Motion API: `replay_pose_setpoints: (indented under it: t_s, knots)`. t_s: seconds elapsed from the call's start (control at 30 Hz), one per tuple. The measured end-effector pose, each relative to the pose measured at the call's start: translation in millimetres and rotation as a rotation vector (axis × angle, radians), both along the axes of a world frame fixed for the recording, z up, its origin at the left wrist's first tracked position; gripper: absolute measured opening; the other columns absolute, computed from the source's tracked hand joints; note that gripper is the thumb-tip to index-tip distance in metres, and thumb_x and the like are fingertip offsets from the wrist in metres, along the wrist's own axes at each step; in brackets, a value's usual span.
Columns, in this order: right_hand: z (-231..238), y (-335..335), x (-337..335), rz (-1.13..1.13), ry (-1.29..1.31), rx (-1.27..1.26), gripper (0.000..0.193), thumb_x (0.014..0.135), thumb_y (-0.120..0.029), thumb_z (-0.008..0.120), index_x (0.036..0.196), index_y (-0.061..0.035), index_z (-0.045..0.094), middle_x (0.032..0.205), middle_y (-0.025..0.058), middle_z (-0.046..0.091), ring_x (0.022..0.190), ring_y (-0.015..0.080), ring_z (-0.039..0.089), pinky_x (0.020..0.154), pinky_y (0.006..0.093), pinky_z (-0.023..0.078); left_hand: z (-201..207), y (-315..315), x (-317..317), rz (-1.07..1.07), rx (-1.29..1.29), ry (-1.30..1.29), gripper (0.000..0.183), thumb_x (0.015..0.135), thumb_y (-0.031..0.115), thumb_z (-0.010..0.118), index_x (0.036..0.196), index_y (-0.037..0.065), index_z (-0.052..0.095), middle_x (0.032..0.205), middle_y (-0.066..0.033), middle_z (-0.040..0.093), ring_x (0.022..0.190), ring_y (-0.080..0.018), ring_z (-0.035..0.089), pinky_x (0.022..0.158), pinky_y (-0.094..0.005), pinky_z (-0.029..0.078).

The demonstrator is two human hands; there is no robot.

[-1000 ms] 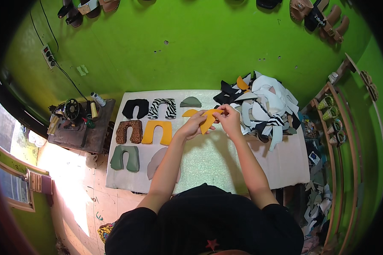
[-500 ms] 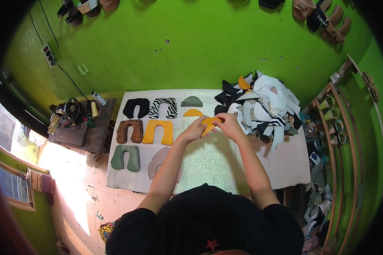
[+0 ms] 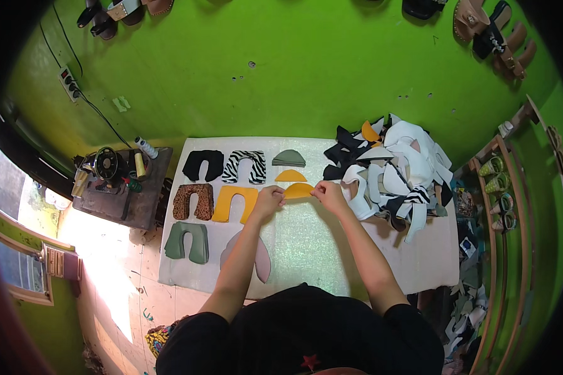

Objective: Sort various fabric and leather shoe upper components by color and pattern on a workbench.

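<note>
Between my two hands a yellow half-moon piece (image 3: 298,190) is stretched out over the table, its curved edge away from me. My left hand (image 3: 269,200) pinches one end and my right hand (image 3: 329,194) pinches the other. Just beyond lies another yellow half-moon piece (image 3: 291,176), and behind that a small stack of grey-green half-moon pieces (image 3: 288,159). To the left are U-shaped pieces: black (image 3: 202,165), zebra-striped (image 3: 244,166), leopard-spotted (image 3: 193,202), yellow (image 3: 234,203) and grey-green (image 3: 187,242). My left forearm partly covers a pale pinkish piece (image 3: 263,259).
A heap of white, black and striped scraps (image 3: 391,172) covers the right back of the pale-topped table (image 3: 306,262). Left of the table stands a sewing machine (image 3: 106,165) with thread spools. A wooden rack (image 3: 513,250) with sandals is at the right; more sandals (image 3: 491,37) hang on the green wall.
My hands have drawn apart, from handling the yellow piece close together to holding it by its two ends. The piece now lies level, and the view has shifted slightly.
</note>
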State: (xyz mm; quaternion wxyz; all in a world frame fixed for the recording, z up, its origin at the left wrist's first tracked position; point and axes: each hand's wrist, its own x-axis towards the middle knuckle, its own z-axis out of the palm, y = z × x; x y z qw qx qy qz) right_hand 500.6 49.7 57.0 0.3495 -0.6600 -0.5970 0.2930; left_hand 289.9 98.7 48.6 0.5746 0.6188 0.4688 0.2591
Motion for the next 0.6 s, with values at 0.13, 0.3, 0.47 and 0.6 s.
replay_pose_setpoints:
  t_s: [0.13,0.3,0.47,0.6]
  knots:
    - [-13,27,-8,-0.111,0.105,0.034,0.017,0.071,-0.012,0.064,0.078,0.0028,0.059,0.062,0.0131,0.058,0.055,0.0213,0.055,0.055,0.0312,0.044,-16,28,8,0.200,0.016,-0.105,0.013,0.080,0.001,0.053,0.089,-0.006,0.057,0.070,-0.0067,0.058,0.059,-0.0114,0.056,0.055,-0.0231,0.047]
    - [-27,54,-18,-0.166,0.062,0.068,0.015,0.071,-0.010,0.064,0.078,0.0026,0.059,0.062,0.0131,0.057,0.056,0.0191,0.056,0.055,0.0300,0.044,-32,62,19,0.204,0.337,0.187,0.013,0.076,-0.001,0.049,0.084,-0.004,0.059,0.071,-0.0144,0.059,0.059,-0.0212,0.058,0.055,-0.0298,0.046]
    - [-59,72,-18,-0.163,-0.006,0.151,0.013,0.071,-0.008,0.063,0.077,0.0032,0.059,0.060,0.0144,0.056,0.055,0.0205,0.056,0.054,0.0305,0.044,-53,78,29,0.167,0.546,0.423,0.014,0.073,-0.001,0.049,0.083,-0.003,0.058,0.078,-0.0229,0.058,0.070,-0.0339,0.059,0.063,-0.0377,0.047]
    - [-65,75,-21,-0.143,-0.107,0.092,0.015,0.071,-0.011,0.063,0.079,0.0013,0.061,0.068,0.0152,0.059,0.063,0.0268,0.059,0.059,0.0344,0.045,-61,82,28,0.138,0.491,0.512,0.013,0.074,0.000,0.051,0.084,-0.003,0.058,0.078,-0.0226,0.059,0.075,-0.0343,0.059,0.065,-0.0383,0.046]
